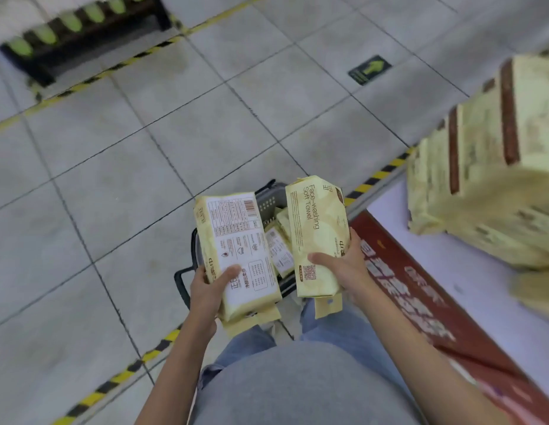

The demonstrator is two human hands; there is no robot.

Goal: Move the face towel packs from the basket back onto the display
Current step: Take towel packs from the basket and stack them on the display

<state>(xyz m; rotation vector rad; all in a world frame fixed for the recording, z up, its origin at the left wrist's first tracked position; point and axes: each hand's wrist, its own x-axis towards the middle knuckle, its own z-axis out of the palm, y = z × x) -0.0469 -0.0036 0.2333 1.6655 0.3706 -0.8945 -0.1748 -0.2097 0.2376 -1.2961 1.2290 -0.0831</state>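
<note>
We observe two face towel packs held above the basket (269, 198), one in each hand. The left hand (210, 289) grips the lower end of the left pack (236, 240), thumb across its white printed back, where a barcode sits at the upper corner. The right hand (343, 265) grips the lower end of the right pack (316, 222), thumb across the face that reads "Face-washing Soft Towel". Both packs stand roughly upright, side by side and slightly apart. Between them we see further packs (279, 250) lying in the dark basket, which sits on the tiled floor (144, 148) directly in front of the person's legs; its handle projects to the left below the left hand. The display platform (451, 271) lies to the right, with a white top and a red printed front panel (405, 296). A stack of cream packs (488, 179) with brown bands rests on the platform, well apart from both hands and blurred. Yellow-and-black tape (377, 176) runs along the floor at the platform edge. A green arrow sticker (370, 69) marks the floor farther away.
</note>
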